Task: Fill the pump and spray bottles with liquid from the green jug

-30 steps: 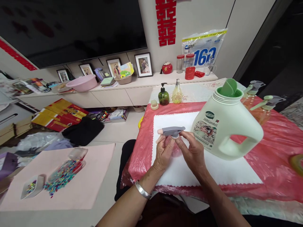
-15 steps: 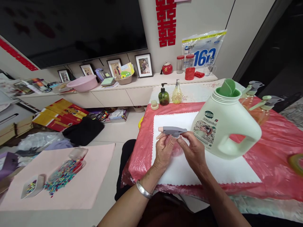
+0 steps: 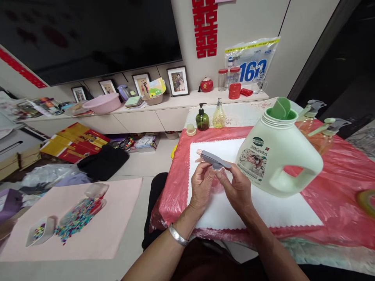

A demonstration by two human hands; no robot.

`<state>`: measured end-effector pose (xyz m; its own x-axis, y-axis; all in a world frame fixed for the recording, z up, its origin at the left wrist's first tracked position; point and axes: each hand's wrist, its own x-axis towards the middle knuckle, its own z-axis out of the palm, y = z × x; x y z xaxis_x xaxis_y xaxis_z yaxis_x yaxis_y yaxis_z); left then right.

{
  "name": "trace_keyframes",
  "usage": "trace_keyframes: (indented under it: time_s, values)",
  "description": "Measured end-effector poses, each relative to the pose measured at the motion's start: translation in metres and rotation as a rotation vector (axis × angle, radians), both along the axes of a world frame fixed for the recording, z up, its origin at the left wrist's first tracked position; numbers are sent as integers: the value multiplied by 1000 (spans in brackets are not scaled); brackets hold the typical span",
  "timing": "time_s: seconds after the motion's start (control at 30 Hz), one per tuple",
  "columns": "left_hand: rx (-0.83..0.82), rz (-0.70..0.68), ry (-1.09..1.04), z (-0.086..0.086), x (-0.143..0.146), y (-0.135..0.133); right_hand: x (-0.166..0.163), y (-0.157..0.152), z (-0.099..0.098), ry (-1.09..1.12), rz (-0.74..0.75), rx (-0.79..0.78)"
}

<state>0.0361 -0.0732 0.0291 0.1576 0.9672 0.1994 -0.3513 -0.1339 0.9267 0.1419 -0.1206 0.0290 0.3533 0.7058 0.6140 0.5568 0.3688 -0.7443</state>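
Observation:
A grey spray head (image 3: 215, 159) with a pale pink nozzle tip sits over a pinkish clear bottle (image 3: 217, 186), mostly hidden behind my fingers. My left hand (image 3: 202, 183) pinches the collar of the spray head from the left. From the other side, my right hand (image 3: 238, 185) has its thumb at the collar and its fingers at the back end of the head. The nozzle points to the far left. Beneath lies a white scallop-edged mat (image 3: 263, 214). Just right of my hands stands a large pale green jug (image 3: 281, 156) with a green cup (image 3: 281, 108) in its mouth.
Red plastic sheeting (image 3: 345, 183) covers the table. A green pump bottle (image 3: 202, 119), a yellowish clear bottle (image 3: 219, 116) and a cap (image 3: 191, 129) stand at the back. Orange spray bottles (image 3: 324, 140) are behind the jug. A tape roll (image 3: 367, 203) lies far right.
The spray head has turned between my fingers: its nozzle end now sits farther back and its rear end nearer me. Both hands keep their hold, and the jug stays put.

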Motion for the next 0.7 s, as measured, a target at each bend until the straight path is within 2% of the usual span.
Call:
trace_keyframes:
  time_s: [0.27,0.47,0.7]
  values:
    - [88,-39,49,4,-3,-3,-1,3,-5,-40,-41,102]
    - [228,53,245,7,-6,-8,-2,5,-9,-76,-86,150]
    - [113,75,191,17,0,-10,-6,5,-8,-95,-106,162]
